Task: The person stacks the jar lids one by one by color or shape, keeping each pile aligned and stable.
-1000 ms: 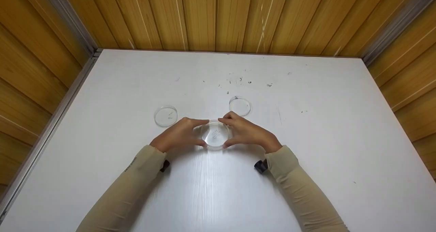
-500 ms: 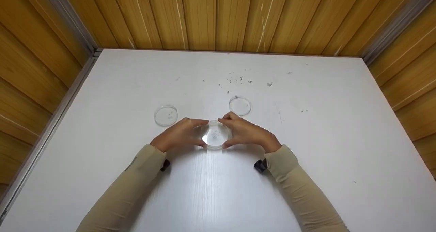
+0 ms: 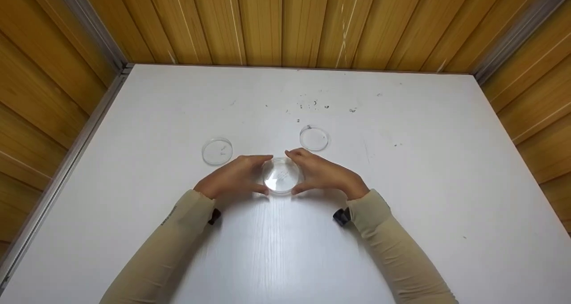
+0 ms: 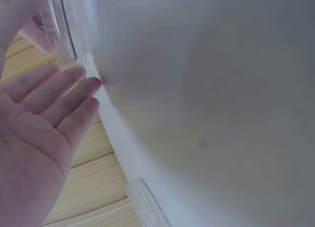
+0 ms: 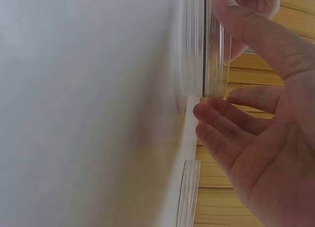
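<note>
A round clear petri dish [image 3: 281, 175] sits between both hands at the middle of the table; its side [image 5: 193, 45] looks layered in the right wrist view, and I cannot tell how many pieces it has. My left hand [image 3: 234, 174] holds its left rim, thumb on the near side and fingers on the far side. From the right, my right hand [image 3: 325, 173] grips the opposite rim the same way. The right thumb [image 5: 246, 25] presses the rim. In the left wrist view, the left hand's other fingers [image 4: 74, 101] extend fairly straight below the dish.
Another shallow clear dish [image 3: 217, 152] lies beyond the left hand, and a similar one [image 3: 314, 139] beyond the right hand. Dark specks [image 3: 327, 107] mark the far part of the white table [image 3: 276, 259]. Wood-patterned walls [image 3: 261, 22] enclose the back and sides.
The left hand has shifted very slightly left, and the reflection on the held dish has changed. The right forefinger has lifted a little. Both dishes behind stay where they were.
</note>
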{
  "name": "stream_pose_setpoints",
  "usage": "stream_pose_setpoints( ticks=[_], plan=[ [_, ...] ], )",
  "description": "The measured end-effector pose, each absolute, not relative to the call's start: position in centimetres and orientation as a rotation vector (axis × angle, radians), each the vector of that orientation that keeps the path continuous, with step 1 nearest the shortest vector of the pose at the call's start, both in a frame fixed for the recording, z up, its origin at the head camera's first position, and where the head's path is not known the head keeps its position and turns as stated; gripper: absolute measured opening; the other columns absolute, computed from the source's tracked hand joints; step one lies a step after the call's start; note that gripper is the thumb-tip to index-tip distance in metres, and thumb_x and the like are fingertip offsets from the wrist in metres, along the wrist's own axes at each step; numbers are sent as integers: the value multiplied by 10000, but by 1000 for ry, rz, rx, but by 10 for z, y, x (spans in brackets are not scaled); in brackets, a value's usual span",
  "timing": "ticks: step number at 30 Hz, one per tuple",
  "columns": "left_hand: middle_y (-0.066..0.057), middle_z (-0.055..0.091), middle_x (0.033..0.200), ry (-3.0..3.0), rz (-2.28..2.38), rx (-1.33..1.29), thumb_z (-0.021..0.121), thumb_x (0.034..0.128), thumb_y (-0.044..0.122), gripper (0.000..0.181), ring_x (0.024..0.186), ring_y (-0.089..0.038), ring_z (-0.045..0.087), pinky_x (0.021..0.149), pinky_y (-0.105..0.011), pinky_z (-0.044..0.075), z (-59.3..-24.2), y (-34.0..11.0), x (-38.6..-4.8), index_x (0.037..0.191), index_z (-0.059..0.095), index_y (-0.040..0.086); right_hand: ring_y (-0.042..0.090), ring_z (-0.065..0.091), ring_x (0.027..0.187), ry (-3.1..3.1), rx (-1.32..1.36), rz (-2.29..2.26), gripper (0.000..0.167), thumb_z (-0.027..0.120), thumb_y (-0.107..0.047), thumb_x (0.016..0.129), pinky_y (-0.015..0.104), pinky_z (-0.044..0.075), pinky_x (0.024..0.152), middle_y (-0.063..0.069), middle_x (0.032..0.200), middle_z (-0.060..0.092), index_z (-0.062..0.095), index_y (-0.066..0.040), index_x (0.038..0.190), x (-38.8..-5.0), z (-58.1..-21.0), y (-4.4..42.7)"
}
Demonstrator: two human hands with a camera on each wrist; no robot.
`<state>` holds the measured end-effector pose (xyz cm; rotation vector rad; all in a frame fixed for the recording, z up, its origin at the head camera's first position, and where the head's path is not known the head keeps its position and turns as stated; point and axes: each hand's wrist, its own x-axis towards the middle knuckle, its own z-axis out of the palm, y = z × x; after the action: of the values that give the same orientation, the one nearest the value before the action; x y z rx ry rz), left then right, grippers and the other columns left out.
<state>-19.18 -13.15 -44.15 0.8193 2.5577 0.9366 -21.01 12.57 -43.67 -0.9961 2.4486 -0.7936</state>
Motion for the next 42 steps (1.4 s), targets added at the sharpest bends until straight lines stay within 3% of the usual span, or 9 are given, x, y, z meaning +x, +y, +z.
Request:
stream_pose_setpoints(
  ticks=[12,18,25,34,42],
  plan=[
    [-61,256,1585,2661,1009,754,802,773,347,948,1476,-242,207,1189,-432,230,-421,-157,-197,1519,272,101,211,283,1442,2477,-970,-910,917,729,-455,819,409,260,1178,56,1559,292,260,-103,1524,-216,-416,120],
    [-102,162,1611,2743,1033,603,812,753,375,1032,1494,-272,122,1193,-500,175,-416,-184,-205,1544,193,136,203,264,1452,2490,-978,-892,923,715,-492,818,397,239,1187,49,1570,284,258,-117,1526,-227,-402,102],
    [-58,82,1626,2746,1010,418,804,768,365,1059,1504,-261,34,1195,-535,121,-422,-214,-211,1556,124,170,213,257,1457,2498,-976,-837,932,732,-477,810,388,236,1190,65,1572,285,256,-118,1527,-241,-388,76],
    [-108,99,1622,2700,933,242,818,752,359,1101,1495,-315,83,1195,-526,132,-431,-238,-219,1554,108,104,199,221,1471,2427,-973,-803,913,765,-392,805,347,200,1201,56,1579,278,271,-119,1523,-257,-383,34],
    [-158,176,1598,2672,899,239,834,738,324,1089,1480,-337,147,1184,-527,176,-440,-255,-223,1536,151,37,223,242,1466,2427,-917,-722,907,793,-280,789,337,198,1203,71,1567,311,284,-83,1514,-264,-390,-7]
  ],
)
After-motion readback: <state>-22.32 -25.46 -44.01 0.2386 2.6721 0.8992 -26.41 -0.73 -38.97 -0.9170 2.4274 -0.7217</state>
